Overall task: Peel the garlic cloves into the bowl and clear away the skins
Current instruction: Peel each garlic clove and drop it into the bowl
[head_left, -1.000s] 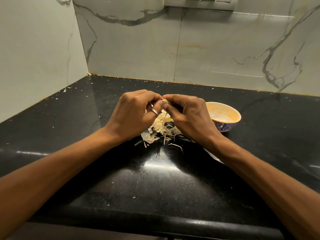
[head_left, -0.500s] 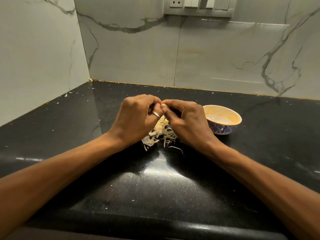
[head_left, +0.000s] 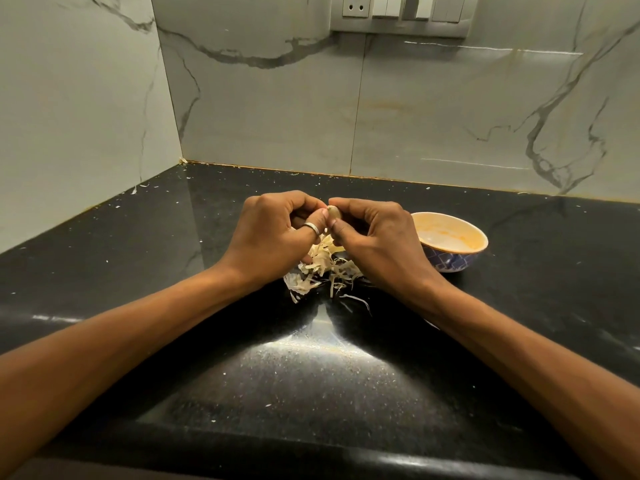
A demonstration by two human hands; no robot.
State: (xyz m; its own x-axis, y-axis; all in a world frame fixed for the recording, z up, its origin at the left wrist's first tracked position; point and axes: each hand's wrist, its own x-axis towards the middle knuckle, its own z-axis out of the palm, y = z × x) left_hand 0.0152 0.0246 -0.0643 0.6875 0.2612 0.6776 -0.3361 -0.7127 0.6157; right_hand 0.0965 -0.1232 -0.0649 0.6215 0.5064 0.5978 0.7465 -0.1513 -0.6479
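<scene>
A small garlic clove (head_left: 334,212) is pinched between the fingertips of both hands above the black counter. My left hand (head_left: 273,233), with a ring on the thumb, touches the clove from the left. My right hand (head_left: 377,239) grips it from the right. Below the hands lies a pile of pale garlic skins (head_left: 320,271). To the right of my right hand stands a small bowl (head_left: 460,263), orange inside and blue-patterned outside; I see no cloves in its visible part.
The black counter (head_left: 311,382) meets marble walls at the back and left, forming a corner. A switch and socket panel (head_left: 401,13) is on the back wall. Tiny skin flecks dot the counter. The front edge runs along the bottom.
The hands stay together on the clove over the skins. The view has tilted up, showing more of the wall and socket panel.
</scene>
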